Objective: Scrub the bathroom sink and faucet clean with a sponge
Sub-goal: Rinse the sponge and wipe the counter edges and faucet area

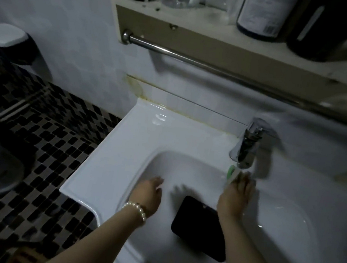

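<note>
**Inspector A:** Head view. Where is the sponge?

**Inspector B:** The sponge [232, 174], green and white, is at the back rim of the sink [108, 167], directly below the spout of the chrome faucet [248, 144]. The right hand [236, 194] grips it, fingers curled over its near side. Whether it touches the faucet cannot be told; the frame is blurred there.

**Inspector A:** And the left hand?

**Inspector B:** The left hand [149, 192] hangs over the basin's left slope, at 9 o'clock from the right hand. Its fingers are loosely extended and hold nothing. A pearl bracelet [136, 209] sits on that wrist.

**Inspector A:** Anything in the basin?

**Inspector B:** A flat black rectangular object [197, 227] lies between the two forearms, at 6 o'clock from the sponge. I cannot identify it.

**Inspector A:** Surroundings?

**Inspector B:** At 12 o'clock, a wall shelf [201, 35] carrying bottles, with a metal towel bar [208, 66] beneath it. At 9 o'clock, black-and-white mosaic tile [44, 138]. Yellowish staining runs along the seam [177, 111] where sink meets wall.
</note>
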{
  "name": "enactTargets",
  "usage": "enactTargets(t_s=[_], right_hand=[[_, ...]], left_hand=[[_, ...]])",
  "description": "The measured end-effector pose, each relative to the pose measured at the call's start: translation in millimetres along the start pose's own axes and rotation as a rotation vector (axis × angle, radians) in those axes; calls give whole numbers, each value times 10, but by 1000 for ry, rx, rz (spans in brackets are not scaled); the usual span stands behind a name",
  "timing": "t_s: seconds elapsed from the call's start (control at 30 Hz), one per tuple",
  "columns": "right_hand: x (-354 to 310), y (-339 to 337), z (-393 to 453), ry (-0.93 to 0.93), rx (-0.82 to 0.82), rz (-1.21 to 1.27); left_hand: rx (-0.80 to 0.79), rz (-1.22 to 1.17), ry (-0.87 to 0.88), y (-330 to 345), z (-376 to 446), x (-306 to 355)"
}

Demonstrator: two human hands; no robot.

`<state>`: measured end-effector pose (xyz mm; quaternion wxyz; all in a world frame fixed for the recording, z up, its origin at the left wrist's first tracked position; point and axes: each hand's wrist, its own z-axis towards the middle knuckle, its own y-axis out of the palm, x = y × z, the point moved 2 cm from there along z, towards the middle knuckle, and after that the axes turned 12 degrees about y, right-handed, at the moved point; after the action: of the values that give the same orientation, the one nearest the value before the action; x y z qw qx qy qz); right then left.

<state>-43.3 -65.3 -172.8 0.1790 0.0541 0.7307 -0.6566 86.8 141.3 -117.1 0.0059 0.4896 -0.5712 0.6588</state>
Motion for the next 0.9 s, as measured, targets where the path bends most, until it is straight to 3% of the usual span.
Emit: enactTargets(t_s=[0.1,0.23,0.37,0.43,0.57,0.67,0.9], right_hand=[[386,-126,17,234,-18,207],[564,-183,-84,569,-191,806],[344,-315,-165,754,-613,1482],[154,-437,-162,775,-752,1688],[-28,-548,-118,790,-760,1707],[-159,-508,-112,864,-638,1657],[-769,-194,-101,788,-325,1178]], left_hand=[[-109,-64,41,235,71,328],[-198,-138,68,542,230,763],[-259,-144,197,696,345,1130],[-302,-133,301,706,396,1189],[-388,282,451,547,587,958],[-403,504,456,315,745,611],[-418,597,-18,-346,939,-211]])
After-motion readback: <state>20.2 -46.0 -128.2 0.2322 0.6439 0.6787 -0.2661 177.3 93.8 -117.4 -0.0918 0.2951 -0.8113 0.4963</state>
